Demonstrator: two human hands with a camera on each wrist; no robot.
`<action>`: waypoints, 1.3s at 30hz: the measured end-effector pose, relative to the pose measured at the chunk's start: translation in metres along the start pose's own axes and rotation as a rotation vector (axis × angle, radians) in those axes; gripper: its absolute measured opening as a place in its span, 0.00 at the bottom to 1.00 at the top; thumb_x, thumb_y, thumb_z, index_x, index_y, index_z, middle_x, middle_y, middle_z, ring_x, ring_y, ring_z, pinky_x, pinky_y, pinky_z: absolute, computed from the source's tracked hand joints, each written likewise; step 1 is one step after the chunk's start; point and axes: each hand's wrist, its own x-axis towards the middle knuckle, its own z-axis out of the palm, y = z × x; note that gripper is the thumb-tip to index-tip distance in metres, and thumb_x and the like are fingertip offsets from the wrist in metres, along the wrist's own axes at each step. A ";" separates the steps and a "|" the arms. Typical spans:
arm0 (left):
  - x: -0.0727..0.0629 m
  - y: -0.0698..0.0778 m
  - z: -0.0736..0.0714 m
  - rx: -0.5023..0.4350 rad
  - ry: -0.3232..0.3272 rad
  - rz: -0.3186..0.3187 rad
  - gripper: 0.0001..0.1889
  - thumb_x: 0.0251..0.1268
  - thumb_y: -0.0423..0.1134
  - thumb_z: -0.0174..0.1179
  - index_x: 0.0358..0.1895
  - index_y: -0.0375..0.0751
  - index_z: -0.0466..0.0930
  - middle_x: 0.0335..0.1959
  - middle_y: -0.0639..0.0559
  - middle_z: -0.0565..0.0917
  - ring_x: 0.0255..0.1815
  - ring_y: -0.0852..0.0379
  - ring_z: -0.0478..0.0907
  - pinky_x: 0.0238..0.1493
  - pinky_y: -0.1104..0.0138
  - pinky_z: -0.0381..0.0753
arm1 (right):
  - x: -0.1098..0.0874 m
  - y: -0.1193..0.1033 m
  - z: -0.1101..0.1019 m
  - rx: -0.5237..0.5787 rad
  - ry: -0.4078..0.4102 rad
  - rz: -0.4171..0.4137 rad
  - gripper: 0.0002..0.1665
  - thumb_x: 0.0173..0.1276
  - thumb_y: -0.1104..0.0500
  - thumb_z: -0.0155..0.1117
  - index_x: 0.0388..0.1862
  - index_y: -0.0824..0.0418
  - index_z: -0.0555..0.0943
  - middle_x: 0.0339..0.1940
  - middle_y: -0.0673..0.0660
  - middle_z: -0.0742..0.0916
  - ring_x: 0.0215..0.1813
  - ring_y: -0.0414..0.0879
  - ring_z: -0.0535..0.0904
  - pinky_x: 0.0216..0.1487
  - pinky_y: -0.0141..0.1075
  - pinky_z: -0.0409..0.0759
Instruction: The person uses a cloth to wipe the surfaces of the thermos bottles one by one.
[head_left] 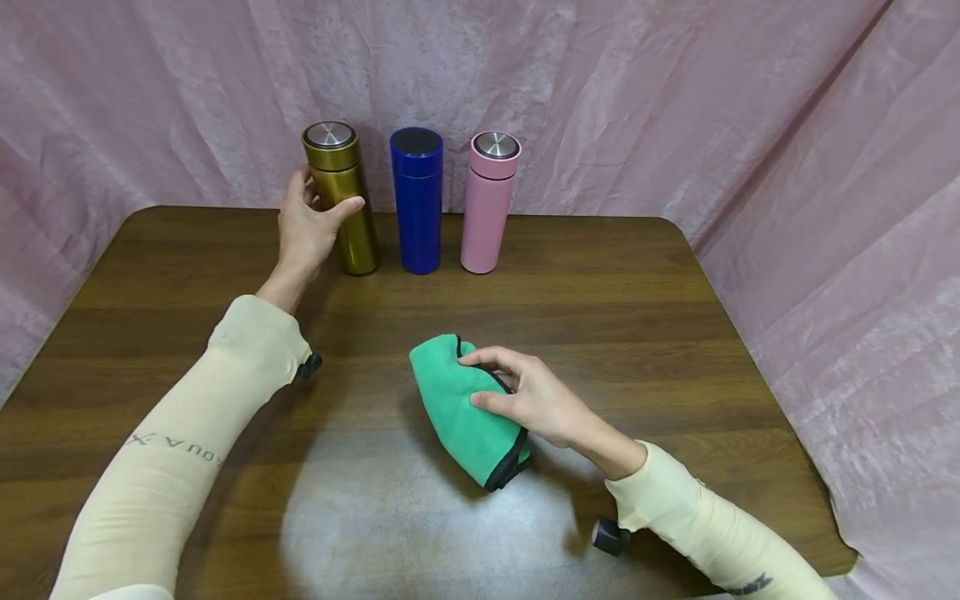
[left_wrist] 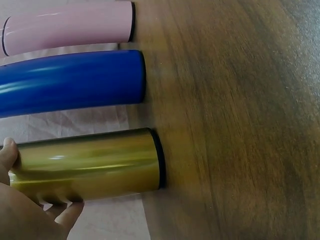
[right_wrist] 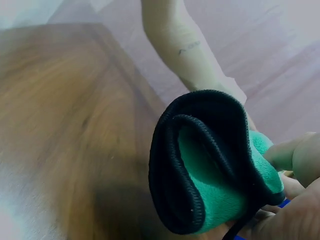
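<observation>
My left hand (head_left: pixel 309 229) grips a gold thermos flask (head_left: pixel 358 225) with a silver-topped lid, its thumb across the front and fingers round the far side. The flask stands upright at the back of the table; its dark base rim shows in the left wrist view. My right hand (head_left: pixel 543 400) pinches a folded green cloth (head_left: pixel 457 408) with black edging over the middle of the table. The right wrist view shows the cloth's black-edged folds (right_wrist: pixel 182 165) end-on, thumb and fingers at its side. A blue flask (head_left: pixel 417 208) stands just right of the gold one.
A pink flask (head_left: pixel 490 208) stands right of the blue one, near the back edge of the brown wooden table (head_left: pixel 637 333). Pink curtains (head_left: pixel 600 100) hang close behind and along the right side. A bright light reflection lies on the front of the tabletop.
</observation>
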 end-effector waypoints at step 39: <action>-0.049 -0.009 -0.092 0.348 -0.480 -0.364 0.42 0.82 0.38 0.45 0.82 0.34 0.24 0.82 0.27 0.39 0.81 0.29 0.41 0.77 0.38 0.51 | 0.115 -0.001 0.021 0.432 0.185 0.187 0.36 0.73 0.75 0.61 0.76 0.56 0.71 0.67 0.60 0.78 0.56 0.50 0.78 0.45 0.34 0.83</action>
